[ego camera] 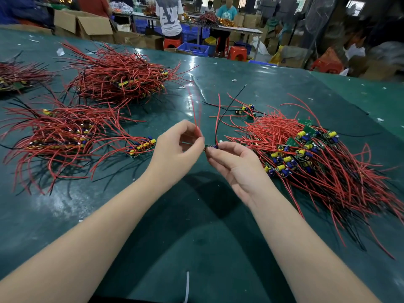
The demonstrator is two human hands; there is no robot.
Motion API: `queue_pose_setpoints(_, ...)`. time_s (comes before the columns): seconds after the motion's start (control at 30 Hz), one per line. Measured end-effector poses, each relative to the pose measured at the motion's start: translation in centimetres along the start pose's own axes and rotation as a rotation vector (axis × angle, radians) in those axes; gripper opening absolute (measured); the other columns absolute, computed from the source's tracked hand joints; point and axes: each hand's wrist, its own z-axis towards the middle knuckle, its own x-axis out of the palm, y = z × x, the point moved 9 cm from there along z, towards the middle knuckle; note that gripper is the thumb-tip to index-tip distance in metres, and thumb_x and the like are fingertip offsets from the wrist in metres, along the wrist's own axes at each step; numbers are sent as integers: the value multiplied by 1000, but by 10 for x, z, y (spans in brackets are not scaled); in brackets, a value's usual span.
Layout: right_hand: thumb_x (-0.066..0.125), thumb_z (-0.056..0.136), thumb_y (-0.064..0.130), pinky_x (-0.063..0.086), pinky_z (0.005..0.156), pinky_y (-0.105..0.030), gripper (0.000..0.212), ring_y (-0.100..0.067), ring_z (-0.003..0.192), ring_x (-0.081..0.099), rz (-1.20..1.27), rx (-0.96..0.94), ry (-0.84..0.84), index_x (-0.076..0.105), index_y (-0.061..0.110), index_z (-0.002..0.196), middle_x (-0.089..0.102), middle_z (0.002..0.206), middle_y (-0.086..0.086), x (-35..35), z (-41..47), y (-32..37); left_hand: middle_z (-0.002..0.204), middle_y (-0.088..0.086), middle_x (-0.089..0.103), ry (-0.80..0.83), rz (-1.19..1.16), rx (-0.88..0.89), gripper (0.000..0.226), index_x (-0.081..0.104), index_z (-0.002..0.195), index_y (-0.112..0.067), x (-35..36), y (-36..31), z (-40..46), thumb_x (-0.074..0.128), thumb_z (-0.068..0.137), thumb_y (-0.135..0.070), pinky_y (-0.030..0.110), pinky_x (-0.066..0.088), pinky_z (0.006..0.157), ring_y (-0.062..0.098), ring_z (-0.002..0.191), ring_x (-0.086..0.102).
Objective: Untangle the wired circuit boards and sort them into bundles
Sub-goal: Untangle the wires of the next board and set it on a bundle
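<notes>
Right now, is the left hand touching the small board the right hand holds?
Apart. The head view shows green table between the left hand, pinching red wires, and the small board in the right hand.

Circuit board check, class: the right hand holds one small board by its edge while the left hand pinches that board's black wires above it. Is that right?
Not quite. In the head view the right hand holds the small board, but the left hand pinches red wires, not black ones.

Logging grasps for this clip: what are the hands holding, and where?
Right hand pinches a small circuit board by its edge; left hand pinches its red wires.
</notes>
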Motion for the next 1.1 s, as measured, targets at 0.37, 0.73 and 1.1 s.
queue_pose_setpoints(0.37, 79, 70, -5, 51, 67, -17, 26, -7, 70, 65, -311, -345, -95, 63, 15, 74, 70, 72, 4, -4, -7, 27, 77, 5, 68, 44, -163, -198, 5, 67, 83, -2, 5, 12, 0, 68, 83, 3, 35, 54, 86, 15, 74, 63)
queue_pose_setpoints(0.73, 74, 74, -8, 52, 78, -23, 29, -9, 78, 66, -557, -488, -67, 65, 18, 84, 69, 84, 0, 4, -15, 34, 84, 7, 73, -42, -479, -379, 22, 68, 91, -7, 5, 34, -5, 70, 77, 10, 19, 55, 75, 12, 76, 69)
queue_pose_setpoints(1.1, 74, 74, -4, 53, 79, -22, 24, -10, 76, 66, -539, -454, -82, 68, 17, 84, 70, 81, 0, 3, -11, 30, 81, 3, 75, -28, -549, -388, 17, 70, 87, -9, 5, 34, -3, 69, 80, 5, 19, 54, 74, 11, 77, 70)
